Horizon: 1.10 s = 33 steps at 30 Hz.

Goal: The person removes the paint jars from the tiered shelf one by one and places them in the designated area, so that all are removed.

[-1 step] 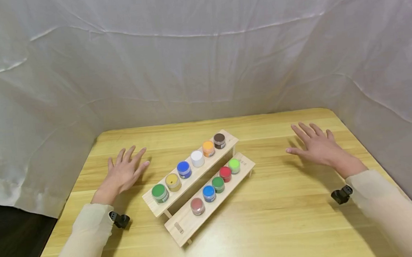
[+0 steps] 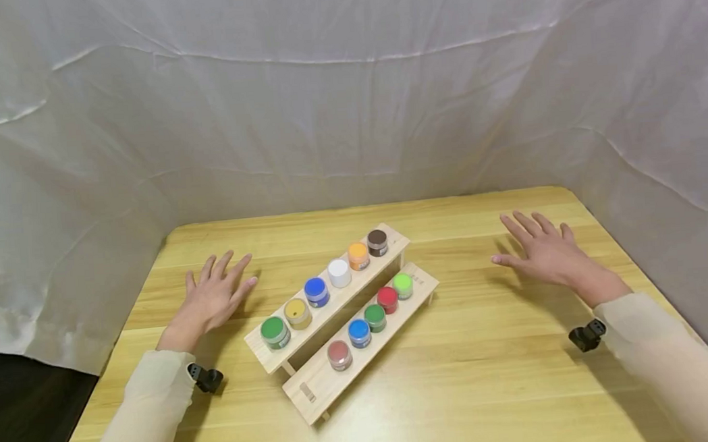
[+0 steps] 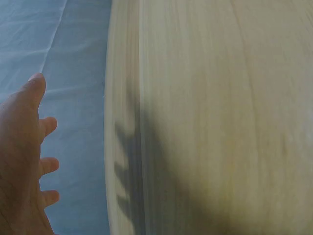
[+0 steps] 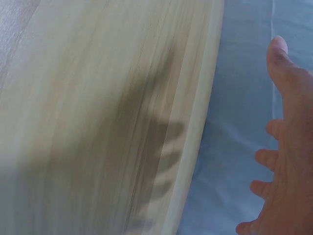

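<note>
A two-step wooden rack (image 2: 308, 389) stands slantwise near the table's middle, holding several small paint jars. Along its upper step sit green (image 2: 275, 331), yellow, blue, white (image 2: 339, 273), orange and dark brown (image 2: 377, 241) jars. The lower step carries a dull red jar (image 2: 339, 354), then blue, green, red and lime green (image 2: 402, 285) ones. To the rack's left, my left hand (image 2: 213, 298) hovers over the table, fingers spread and holding nothing. Well to the right, my right hand (image 2: 544, 253) is likewise spread above its shadow, with nothing in it.
The light wooden tabletop (image 2: 462, 390) has rounded far corners. Pale grey fabric (image 2: 347, 113) hangs behind it and along both sides. Both sleeves have a small black wrist camera at the cuff. A dark area lies beyond the table's left edge.
</note>
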{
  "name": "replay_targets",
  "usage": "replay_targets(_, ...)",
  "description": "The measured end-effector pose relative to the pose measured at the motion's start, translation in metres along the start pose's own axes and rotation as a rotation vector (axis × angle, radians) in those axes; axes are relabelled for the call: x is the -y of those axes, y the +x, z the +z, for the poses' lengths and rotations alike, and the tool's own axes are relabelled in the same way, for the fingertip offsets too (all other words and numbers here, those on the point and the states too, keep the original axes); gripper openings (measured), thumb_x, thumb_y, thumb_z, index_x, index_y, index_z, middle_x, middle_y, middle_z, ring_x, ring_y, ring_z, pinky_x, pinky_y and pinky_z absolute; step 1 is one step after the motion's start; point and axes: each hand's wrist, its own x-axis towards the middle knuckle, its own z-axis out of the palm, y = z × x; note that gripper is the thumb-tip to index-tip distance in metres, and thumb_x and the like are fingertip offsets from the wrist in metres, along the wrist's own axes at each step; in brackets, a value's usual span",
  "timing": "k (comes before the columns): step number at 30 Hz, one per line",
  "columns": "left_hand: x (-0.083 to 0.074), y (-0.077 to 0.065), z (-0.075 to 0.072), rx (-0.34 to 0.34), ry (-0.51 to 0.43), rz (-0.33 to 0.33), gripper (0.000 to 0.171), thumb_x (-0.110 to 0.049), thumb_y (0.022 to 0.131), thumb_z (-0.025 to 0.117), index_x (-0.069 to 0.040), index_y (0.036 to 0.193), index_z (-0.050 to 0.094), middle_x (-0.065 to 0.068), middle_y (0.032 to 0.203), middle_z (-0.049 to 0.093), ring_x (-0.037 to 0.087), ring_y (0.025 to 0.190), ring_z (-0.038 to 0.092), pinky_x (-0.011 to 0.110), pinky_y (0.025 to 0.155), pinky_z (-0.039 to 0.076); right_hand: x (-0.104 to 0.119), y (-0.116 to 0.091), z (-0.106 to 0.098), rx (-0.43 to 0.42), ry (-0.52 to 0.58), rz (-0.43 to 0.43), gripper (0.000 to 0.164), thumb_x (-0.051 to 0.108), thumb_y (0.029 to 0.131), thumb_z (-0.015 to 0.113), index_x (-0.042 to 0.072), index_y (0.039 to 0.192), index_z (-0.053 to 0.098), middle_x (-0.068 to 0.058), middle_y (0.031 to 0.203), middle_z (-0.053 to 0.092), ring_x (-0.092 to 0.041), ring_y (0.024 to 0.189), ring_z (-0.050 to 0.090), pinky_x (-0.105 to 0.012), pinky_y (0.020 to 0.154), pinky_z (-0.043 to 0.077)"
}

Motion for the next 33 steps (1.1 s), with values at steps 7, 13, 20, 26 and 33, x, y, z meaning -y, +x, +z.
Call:
replay_targets(7, -0.002, 0.0, 0.002, -0.008, -0.003, 0.009, 0.068, -0.061, 0.101, 0.023, -0.023, 0.158, 0.019, 0.021, 0.16, 0.01, 0.052, 0.141, 0.005, 0.078, 0.1, -0.004, 0.0, 0.002, 0.0, -0.001, -0.003, 0.0, 0.096, 0.072, 0.09, 0.045, 0.017, 0.159, 0.008, -0.022, 0.159, 0.012, -0.051, 0.141, 0.006, -0.078, 0.099, 0.002)
replay_targets(13, -0.004, -0.006, 0.004, -0.032, -0.005, 0.017, 0.068, -0.061, 0.101, 0.025, -0.022, 0.157, 0.021, 0.021, 0.159, 0.013, 0.051, 0.141, 0.007, 0.077, 0.101, -0.001, 0.0, 0.001, 0.003, -0.008, -0.017, -0.015, 0.096, 0.071, 0.09, 0.046, 0.018, 0.159, 0.007, -0.022, 0.159, 0.013, -0.051, 0.141, 0.007, -0.078, 0.099, 0.003)
replay_targets(20, -0.012, -0.014, 0.001, -0.034, 0.0, 0.033, 0.067, -0.059, 0.102, 0.027, -0.022, 0.157, 0.023, 0.02, 0.159, 0.014, 0.05, 0.142, 0.007, 0.077, 0.101, -0.001, 0.0, 0.0, 0.002, -0.033, -0.01, -0.03, 0.095, 0.069, 0.091, 0.048, 0.017, 0.159, 0.008, -0.023, 0.158, 0.017, -0.052, 0.14, 0.009, -0.078, 0.099, 0.004)
replay_targets(26, -0.018, -0.026, -0.003, -0.073, 0.011, 0.064, 0.065, -0.058, 0.101, 0.033, -0.023, 0.156, 0.027, 0.019, 0.158, 0.019, 0.048, 0.142, 0.01, 0.077, 0.101, 0.003, 0.002, 0.004, -0.001, -0.085, 0.025, -0.066, 0.092, 0.065, 0.092, 0.051, 0.009, 0.157, 0.015, -0.026, 0.155, 0.022, -0.051, 0.139, 0.015, -0.074, 0.102, 0.011)
replay_targets(33, -0.027, -0.046, -0.01, -0.114, -0.004, 0.122, 0.06, -0.05, 0.102, 0.043, -0.02, 0.153, 0.034, 0.019, 0.156, 0.026, 0.048, 0.14, 0.017, 0.076, 0.102, 0.006, 0.01, 0.01, -0.004, -0.122, 0.135, -0.147, 0.082, 0.052, 0.093, 0.06, 0.001, 0.151, 0.031, -0.028, 0.148, 0.033, -0.05, 0.136, 0.024, -0.067, 0.106, 0.019)
